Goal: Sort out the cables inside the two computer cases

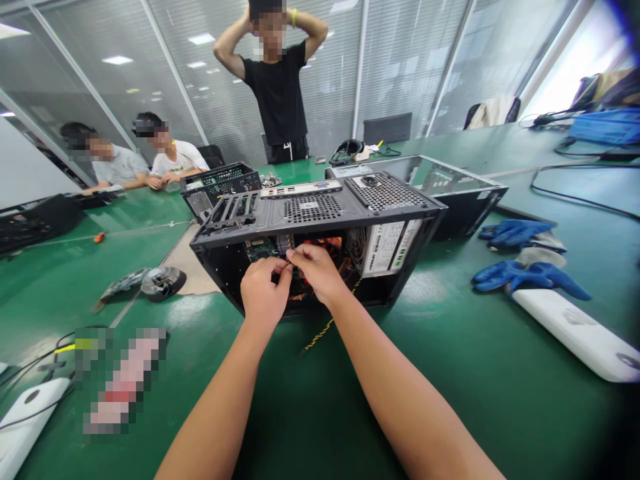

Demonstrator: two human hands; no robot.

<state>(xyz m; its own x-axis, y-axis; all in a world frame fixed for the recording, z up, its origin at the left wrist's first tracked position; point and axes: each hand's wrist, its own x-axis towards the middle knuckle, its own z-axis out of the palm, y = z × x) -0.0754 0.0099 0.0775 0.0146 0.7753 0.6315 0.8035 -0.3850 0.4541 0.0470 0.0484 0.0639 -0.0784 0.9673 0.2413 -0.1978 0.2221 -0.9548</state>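
Note:
An open black computer case (363,217) lies on its side on the green table, its open face toward me. At that opening, my left hand (264,288) and my right hand (320,272) meet with fingertips pinched together on a thin wire (289,263). The wire's ends are hidden by my fingers and the dark interior. Behind my hands, part of a circuit board (261,249) and some red-orange parts show inside. A power supply (389,248) with a white label fills the right end. From beneath it, a yellow-and-black twisted cable (320,333) trails onto the table.
Blue-and-grey work gloves (530,277) and a long white device (575,330) lie at right. Another case (463,210) stands behind, a smaller one (220,187) behind left. A cooler-like round part (163,283) lies left. One person (277,87) stands opposite; two sit far left.

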